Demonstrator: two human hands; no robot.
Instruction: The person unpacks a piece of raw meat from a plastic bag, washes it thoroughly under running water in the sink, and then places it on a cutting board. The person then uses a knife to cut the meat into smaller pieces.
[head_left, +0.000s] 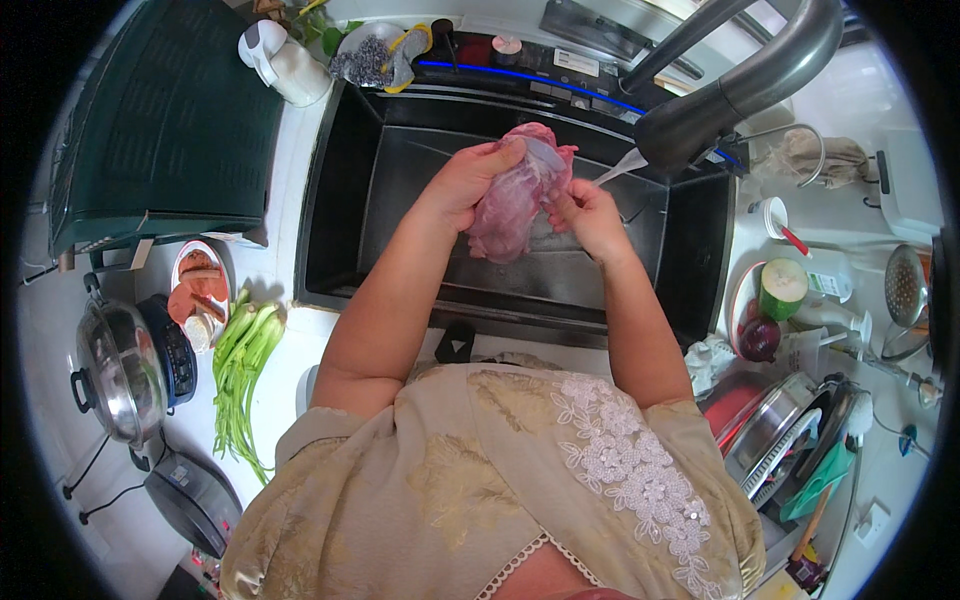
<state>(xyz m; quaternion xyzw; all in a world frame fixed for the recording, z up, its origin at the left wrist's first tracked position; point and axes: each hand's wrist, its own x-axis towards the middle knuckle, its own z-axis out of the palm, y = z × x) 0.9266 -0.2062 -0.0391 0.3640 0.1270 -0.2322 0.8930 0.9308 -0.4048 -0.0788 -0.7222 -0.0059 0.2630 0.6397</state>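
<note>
A large piece of raw pink meat (514, 206), with whitish membrane on it, is held up over the black sink (405, 217). My left hand (469, 180) grips it from the left, thumb across its upper part and the other fingers hidden beneath. At its right edge my right hand (589, 217) pinches the meat with bent fingers. Just beyond the right hand, a pale stream of water (621, 166) slants down from the dark metal faucet (675, 124).
Celery (244, 367) and a plate of reddish-brown pieces (202, 289) lie on the left counter, below a dark green appliance (169, 127). On the right are a cut green gourd (784, 289), a red onion (759, 339) and stacked metal basins (772, 420).
</note>
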